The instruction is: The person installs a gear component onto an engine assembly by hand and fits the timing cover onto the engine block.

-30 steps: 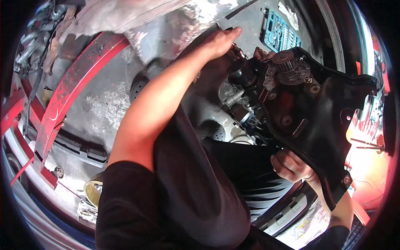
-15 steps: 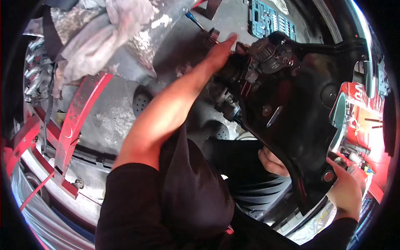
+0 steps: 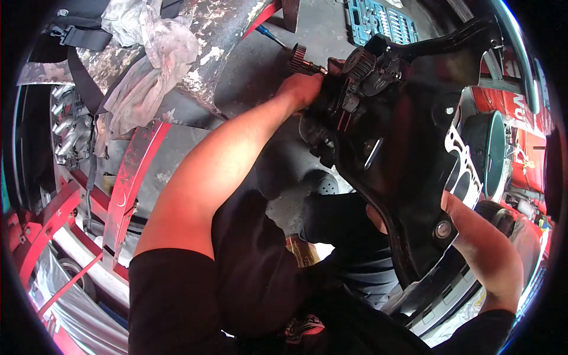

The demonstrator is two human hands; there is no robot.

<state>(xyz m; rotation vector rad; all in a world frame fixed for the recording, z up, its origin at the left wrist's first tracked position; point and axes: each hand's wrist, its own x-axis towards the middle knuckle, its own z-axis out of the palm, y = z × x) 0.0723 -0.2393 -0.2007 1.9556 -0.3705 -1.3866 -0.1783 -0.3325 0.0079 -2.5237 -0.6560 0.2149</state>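
Note:
A large black sheet-metal part (image 3: 408, 154) stands tilted in front of me, with a dark mechanical assembly at its far end. My right hand (image 3: 454, 208) goes behind its right edge, and most of that hand is hidden. Fingers (image 3: 376, 220) that look like the same hand's curl at its near edge, above my knee. My left hand (image 3: 300, 89) is closed at the left side of the assembly; what its fingers grip is hidden. Just beyond it lies a toothed gear (image 3: 299, 58) on a shaft. A ribbed round pulley (image 3: 359, 63) sits on the assembly.
A blue socket-set case (image 3: 384, 25) lies on the floor at the back, and a blue-handled tool (image 3: 269, 34) left of it. Red metal frames (image 3: 133, 186) and a grey rag (image 3: 145, 77) are at left. At right are a metal gasket (image 3: 463, 157) and a green-rimmed round container (image 3: 494, 157).
My left hand, earlier stretched up with a digit out, is now curled and lower beside the gear and shaft. The black part has shifted left, exposing the gasket; the view has turned too.

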